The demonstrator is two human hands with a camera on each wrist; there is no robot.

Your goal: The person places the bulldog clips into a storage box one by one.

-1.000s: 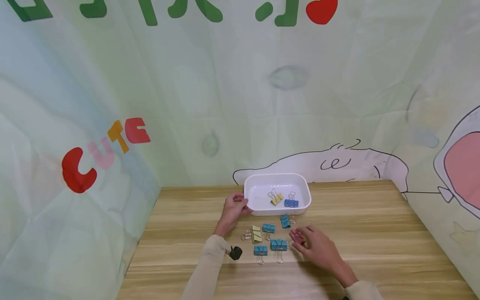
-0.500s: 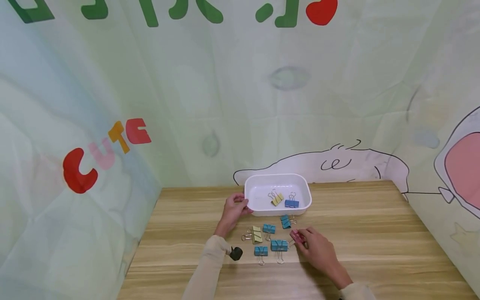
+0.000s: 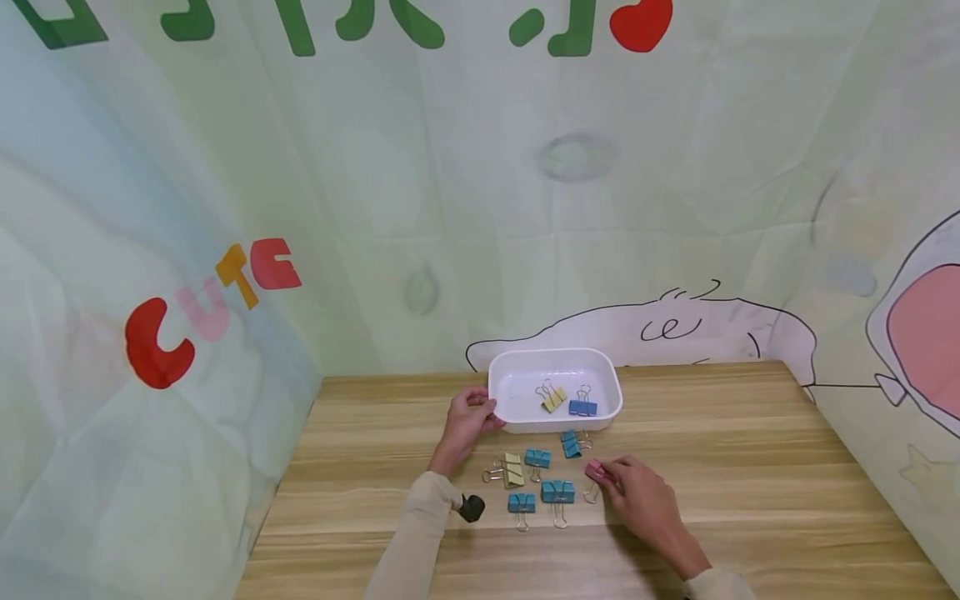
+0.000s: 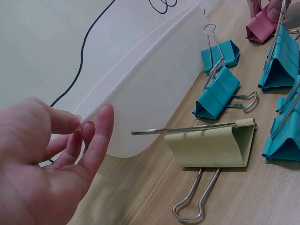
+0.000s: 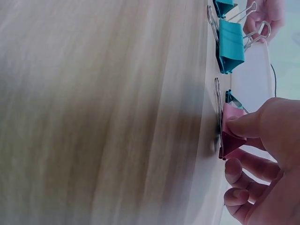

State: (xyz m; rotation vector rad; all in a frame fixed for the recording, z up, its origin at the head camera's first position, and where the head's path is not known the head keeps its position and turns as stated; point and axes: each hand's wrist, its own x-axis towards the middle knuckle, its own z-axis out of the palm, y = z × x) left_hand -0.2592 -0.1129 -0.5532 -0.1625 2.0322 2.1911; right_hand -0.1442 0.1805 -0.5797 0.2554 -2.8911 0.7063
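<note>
My left hand (image 3: pixel 465 423) pinches the left rim of a white plastic tray (image 3: pixel 504 418), its thumb and fingertips at the edge in the left wrist view. A pink binder clip (image 5: pixel 233 119) is between the thumb and fingers of my right hand (image 3: pixel 641 496), just over the wood or touching it; I cannot tell which. Left of that clip lie several teal binder clips (image 3: pixel 558 492) and a pale yellow binder clip (image 4: pixel 211 147) on the table. Inside the tray rest a yellow binder clip (image 3: pixel 553 398) and a blue binder clip (image 3: pixel 582 407).
The wood-grain table (image 3: pixel 360 467) meets a printed cloth backdrop (image 3: pixel 420 208) right behind the tray. One teal clip (image 3: pixel 572 444) lies close to the tray's front wall. A black object (image 3: pixel 472 507) is at the left cuff.
The pink clip has turned in my right fingers, its wire handle swinging from pointing left to pointing toward the front. My left hand and the tray have stayed put.
</note>
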